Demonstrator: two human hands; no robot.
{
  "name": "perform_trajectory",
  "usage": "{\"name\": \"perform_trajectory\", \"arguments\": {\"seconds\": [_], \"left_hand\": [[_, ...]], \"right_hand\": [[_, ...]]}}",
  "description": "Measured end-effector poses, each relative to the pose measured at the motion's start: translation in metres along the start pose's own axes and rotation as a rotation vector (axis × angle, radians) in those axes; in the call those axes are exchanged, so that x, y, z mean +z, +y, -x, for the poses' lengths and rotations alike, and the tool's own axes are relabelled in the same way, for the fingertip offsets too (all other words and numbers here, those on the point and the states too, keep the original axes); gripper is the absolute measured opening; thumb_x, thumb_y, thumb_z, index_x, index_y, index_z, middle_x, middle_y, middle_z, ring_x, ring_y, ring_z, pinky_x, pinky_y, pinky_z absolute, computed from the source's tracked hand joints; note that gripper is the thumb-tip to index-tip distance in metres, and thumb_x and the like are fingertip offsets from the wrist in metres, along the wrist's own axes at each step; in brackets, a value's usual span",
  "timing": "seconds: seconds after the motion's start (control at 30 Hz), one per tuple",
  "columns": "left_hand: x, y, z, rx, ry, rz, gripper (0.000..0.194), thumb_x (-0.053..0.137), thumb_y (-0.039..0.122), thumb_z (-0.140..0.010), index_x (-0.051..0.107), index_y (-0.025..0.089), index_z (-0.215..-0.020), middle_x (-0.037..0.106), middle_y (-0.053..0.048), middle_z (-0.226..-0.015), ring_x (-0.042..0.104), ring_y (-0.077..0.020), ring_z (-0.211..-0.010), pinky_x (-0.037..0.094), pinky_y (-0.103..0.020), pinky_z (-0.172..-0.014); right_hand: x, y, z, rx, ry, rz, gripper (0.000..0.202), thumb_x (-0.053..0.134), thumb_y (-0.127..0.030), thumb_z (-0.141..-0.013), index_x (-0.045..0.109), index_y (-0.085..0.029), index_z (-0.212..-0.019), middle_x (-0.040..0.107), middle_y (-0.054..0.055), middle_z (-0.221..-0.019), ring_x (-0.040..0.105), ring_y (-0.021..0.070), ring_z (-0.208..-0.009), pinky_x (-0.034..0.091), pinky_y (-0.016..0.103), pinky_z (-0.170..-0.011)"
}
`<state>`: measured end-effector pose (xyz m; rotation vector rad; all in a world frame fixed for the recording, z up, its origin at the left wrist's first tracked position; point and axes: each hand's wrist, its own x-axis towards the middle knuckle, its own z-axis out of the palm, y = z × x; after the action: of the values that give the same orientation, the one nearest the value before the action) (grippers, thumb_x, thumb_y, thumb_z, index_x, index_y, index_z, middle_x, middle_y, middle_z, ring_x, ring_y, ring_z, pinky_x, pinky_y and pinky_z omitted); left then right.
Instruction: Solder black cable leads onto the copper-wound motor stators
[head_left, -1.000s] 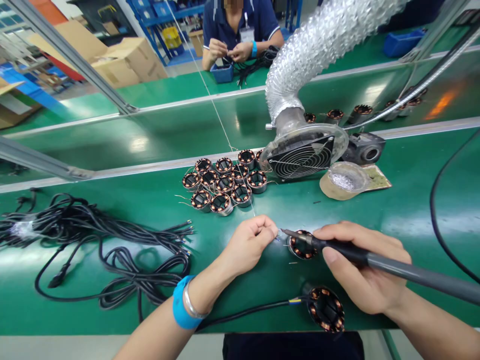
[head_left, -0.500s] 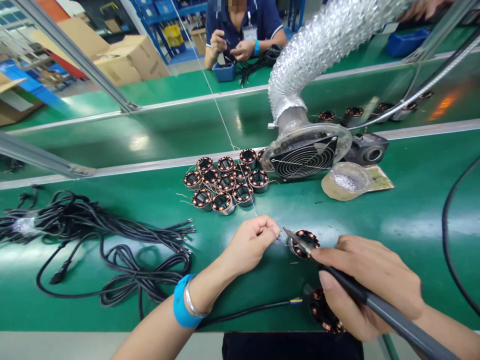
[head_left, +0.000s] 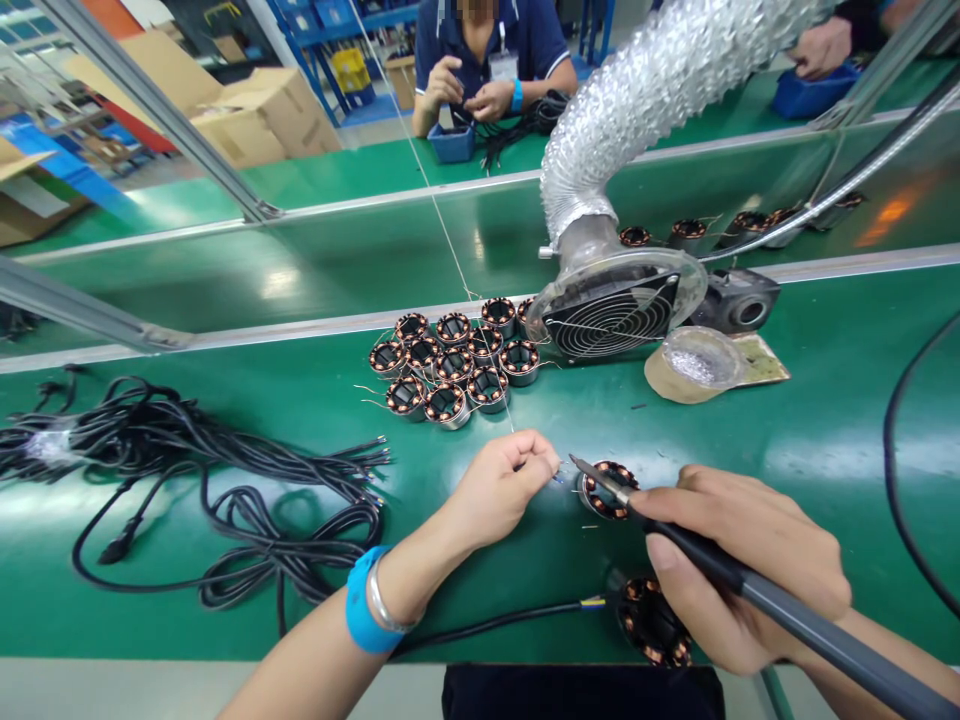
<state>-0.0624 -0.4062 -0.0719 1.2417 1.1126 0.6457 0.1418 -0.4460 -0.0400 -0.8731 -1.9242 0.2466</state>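
Observation:
My left hand [head_left: 504,487] is pinched on a thin wire strand, with a small blue wire end showing at its fingertips. My right hand [head_left: 739,560] is wrapped round a soldering iron [head_left: 694,555], whose tip lies just right of my left fingertips. Under the iron's metal shaft stands a copper-wound stator [head_left: 609,487]. A second stator [head_left: 654,620] is near the table's front edge, partly covered by my right hand. Beside it ends a black cable [head_left: 502,620] with yellow and blue wires. Several more stators [head_left: 454,365] stand grouped behind my left hand.
A fan with a silver duct [head_left: 611,315] stands at the back, beside a round solder cup [head_left: 694,362]. Bundled black cables [head_left: 225,450] lie at left. A black cord [head_left: 892,480] curves at right. Across the bench sits a person [head_left: 491,60].
The soldering iron and my right hand have shifted very slightly to the right. My left hand has hardly moved. Across the bench, the person's raised hand has changed its pose.

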Motion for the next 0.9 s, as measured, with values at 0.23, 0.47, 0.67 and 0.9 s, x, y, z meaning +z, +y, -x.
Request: {"name": "perform_trajectory", "arguments": {"seconds": [0.23,0.47,0.67,0.9], "left_hand": [[0.0015,0.0024,-0.0003,-0.011,0.004,-0.010,0.026,0.054,0.040,-0.082,0.052,0.017,-0.072,0.040,0.005,-0.061,0.031,-0.0098,-0.057,0.026,-0.024,-0.056],[0.0012,0.0012,-0.0003,-0.001,0.002,-0.006,0.024,0.054,0.038,-0.083,0.052,0.017,-0.072,0.041,0.006,-0.061,0.032,-0.0094,-0.057,0.027,-0.023,-0.056],[-0.0001,-0.0008,-0.0007,0.005,0.001,-0.019,0.022,0.053,0.035,-0.083,0.052,0.017,-0.071,0.041,0.006,-0.062,0.033,-0.0097,-0.058,0.027,-0.023,-0.057],[0.0000,0.0010,0.0000,-0.008,-0.002,-0.017,0.021,0.053,0.035,-0.083,0.053,0.017,-0.072,0.040,0.006,-0.061,0.032,-0.0095,-0.056,0.027,-0.023,-0.056]], "right_hand": [[0.0014,0.0007,-0.0025,-0.035,-0.039,-0.038,0.022,0.056,-0.006,-0.078,0.064,-0.013,-0.096,0.059,0.001,-0.064,0.054,0.0134,-0.050,0.047,0.027,-0.047],[0.0004,0.0007,-0.0024,-0.031,-0.031,-0.033,0.023,0.055,-0.006,-0.078,0.064,-0.013,-0.097,0.060,0.002,-0.065,0.054,0.0133,-0.050,0.047,0.027,-0.047],[0.0002,0.0008,-0.0002,-0.030,0.005,-0.011,0.021,0.056,-0.006,-0.078,0.064,-0.013,-0.095,0.062,0.002,-0.064,0.057,0.0141,-0.050,0.050,0.028,-0.047],[-0.0006,0.0005,-0.0020,-0.039,0.001,0.018,0.020,0.056,-0.007,-0.078,0.064,-0.015,-0.095,0.063,0.002,-0.064,0.059,0.0154,-0.051,0.052,0.029,-0.049]]}}
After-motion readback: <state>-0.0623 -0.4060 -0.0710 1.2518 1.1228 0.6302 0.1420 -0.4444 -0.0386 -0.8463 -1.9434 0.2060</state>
